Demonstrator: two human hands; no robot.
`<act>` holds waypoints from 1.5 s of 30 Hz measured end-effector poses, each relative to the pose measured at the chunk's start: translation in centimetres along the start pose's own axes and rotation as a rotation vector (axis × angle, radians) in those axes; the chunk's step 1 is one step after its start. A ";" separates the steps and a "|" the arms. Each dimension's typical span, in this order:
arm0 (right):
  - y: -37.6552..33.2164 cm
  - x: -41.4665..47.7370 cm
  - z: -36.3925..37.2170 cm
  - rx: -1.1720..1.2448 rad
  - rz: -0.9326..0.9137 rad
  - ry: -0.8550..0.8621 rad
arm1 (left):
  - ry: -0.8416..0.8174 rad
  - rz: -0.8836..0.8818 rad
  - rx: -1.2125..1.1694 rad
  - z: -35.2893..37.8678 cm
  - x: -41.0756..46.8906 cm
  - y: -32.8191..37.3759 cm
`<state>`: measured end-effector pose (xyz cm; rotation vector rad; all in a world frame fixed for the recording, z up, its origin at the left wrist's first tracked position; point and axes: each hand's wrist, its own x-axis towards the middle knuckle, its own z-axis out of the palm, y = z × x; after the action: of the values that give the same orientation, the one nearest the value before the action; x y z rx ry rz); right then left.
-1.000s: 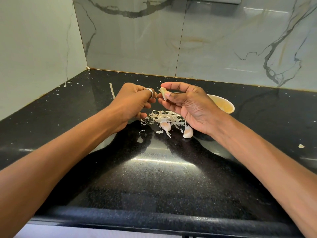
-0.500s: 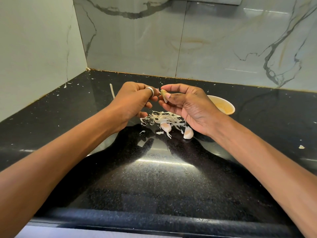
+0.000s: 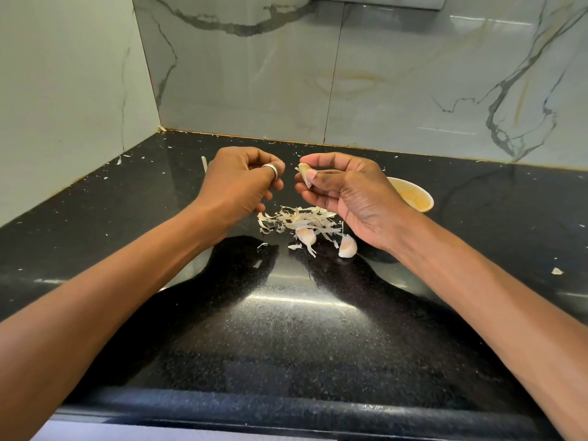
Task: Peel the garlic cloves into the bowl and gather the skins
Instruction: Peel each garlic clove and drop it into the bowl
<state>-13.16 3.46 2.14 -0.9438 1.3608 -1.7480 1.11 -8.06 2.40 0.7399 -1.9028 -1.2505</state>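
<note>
Black speckled countertop (image 3: 296,329) against a marble-patterned wall. Left hand (image 3: 241,183), fingers curled inward; whether they pinch anything cannot be told. Right hand (image 3: 353,195) pinches a partly skinned garlic clove (image 3: 304,175) between thumb and forefinger, above the counter and apart from the left hand. Bowl (image 3: 413,195), behind the right hand, shows a yellowish interior; its contents cannot be made out. Pile of skins (image 3: 296,219) lies below the hands, two unpeeled cloves (image 3: 347,246) at its near edge.

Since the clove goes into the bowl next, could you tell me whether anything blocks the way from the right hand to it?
Nothing visible does: the bowl sits just beyond the right hand pinching the clove; the skins lie nearer.
</note>
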 end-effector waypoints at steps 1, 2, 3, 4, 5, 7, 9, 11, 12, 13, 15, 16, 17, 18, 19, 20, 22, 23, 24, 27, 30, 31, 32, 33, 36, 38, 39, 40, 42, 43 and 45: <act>0.0 0.0 0.0 -0.007 0.001 0.008 | 0.009 0.002 0.010 0.0 0.0 0.0; 0.0 0.0 0.0 -0.019 0.001 0.015 | 0.011 0.001 0.015 0.0 0.0 0.0; -0.1 0.0 0.1 -0.035 0.001 0.019 | 0.009 0.003 0.021 -0.1 0.0 0.0; -0.1 -0.1 0.1 -0.051 0.001 0.021 | 0.007 0.004 0.027 -0.1 0.0 0.1; -0.1 -0.1 0.1 -0.067 0.002 0.023 | 0.000 0.005 0.033 -0.1 -0.1 0.1; -0.1 -0.1 0.1 -0.093 0.004 0.028 | -0.032 0.005 0.027 0.0 -0.1 0.1; -0.1 -0.1 0.0 -0.117 0.005 0.034 | -0.073 0.003 0.018 0.1 -0.3 0.1; 0.0 -0.1 0.0 -0.139 0.003 0.036 | -0.105 -0.013 -0.003 0.2 -0.3 0.1; 0.0 -0.1 -0.1 -0.148 -0.001 0.034 | -0.114 -0.021 -0.016 0.2 -0.4 0.2; 0.0 -0.1 -0.1 -0.156 -0.006 0.031 | -0.118 -0.028 -0.025 0.2 -0.4 0.2; 0.1 -0.1 0.0 -0.164 -0.013 0.023 | -0.117 -0.036 -0.032 0.2 -0.5 0.4; 0.1 -0.1 0.1 -0.163 -0.017 0.018 | -0.116 -0.037 -0.034 0.2 -0.5 0.4; 0.1 -0.1 0.2 -0.162 -0.023 0.014 | -0.115 -0.038 -0.035 0.2 -0.5 0.4; 0.2 0.0 0.2 -0.161 -0.032 0.009 | -0.114 -0.040 -0.036 0.2 -0.5 0.4; 0.2 0.0 0.2 -0.163 -0.042 0.000 | -0.114 -0.042 -0.034 0.2 -0.5 0.4; 0.3 0.0 0.3 -0.167 -0.055 -0.011 | -0.112 -0.042 -0.031 0.3 -0.5 0.3; 0.4 -0.1 0.3 -0.205 -0.090 -0.026 | -0.107 -0.042 -0.023 0.3 -0.5 0.3; 0.4 -0.1 0.3 -0.239 -0.108 -0.022 | -0.105 -0.041 -0.020 0.3 -0.5 0.3; 0.4 0.0 0.3 -0.271 -0.124 -0.012 | -0.106 -0.040 -0.015 0.3 -0.5 0.3; 0.5 0.1 0.3 -0.314 -0.154 0.018 | -0.115 -0.033 -0.001 0.2 -0.5 0.3; 0.7 0.2 0.3 -0.326 -0.164 0.025 | -0.115 -0.020 0.015 0.2 -0.5 0.3; 0.7 0.2 0.4 -0.330 -0.164 0.024 | -0.113 -0.016 0.020 0.2 -0.5 0.3; 0.8 0.2 0.4 -0.332 -0.165 0.025 | -0.112 -0.011 0.026 0.2 -0.5 0.3; 0.7 0.3 0.4 -0.331 -0.166 0.029 | -0.110 -0.005 0.028 0.2 -0.5 0.2; 0.7 0.3 0.3 -0.330 -0.170 0.045 | -0.111 0.011 0.033 0.3 -0.5 0.0; 0.6 0.3 0.3 -0.329 -0.172 0.048 | -0.113 0.021 0.045 0.3 -0.4 0.0; 0.6 0.3 0.3 -0.324 -0.173 0.048 | -0.113 0.025 0.054 0.3 -0.4 -0.1; 0.7 0.3 0.3 -0.318 -0.175 0.048 | -0.110 0.028 0.062 0.3 -0.4 -0.1; 0.7 0.4 0.3 -0.309 -0.183 0.054 | -0.105 0.032 0.075 0.2 -0.4 0.0; 0.7 0.4 0.3 -0.304 -0.187 0.060 | -0.104 0.034 0.079 0.2 -0.4 0.0; 0.7 0.5 0.2 -0.297 -0.196 0.073 | -0.106 0.036 0.087 0.2 -0.4 0.0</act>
<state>-13.13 2.85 1.55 -1.2202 1.6546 -1.7669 1.17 -7.58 2.26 0.6924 -2.0586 -1.2130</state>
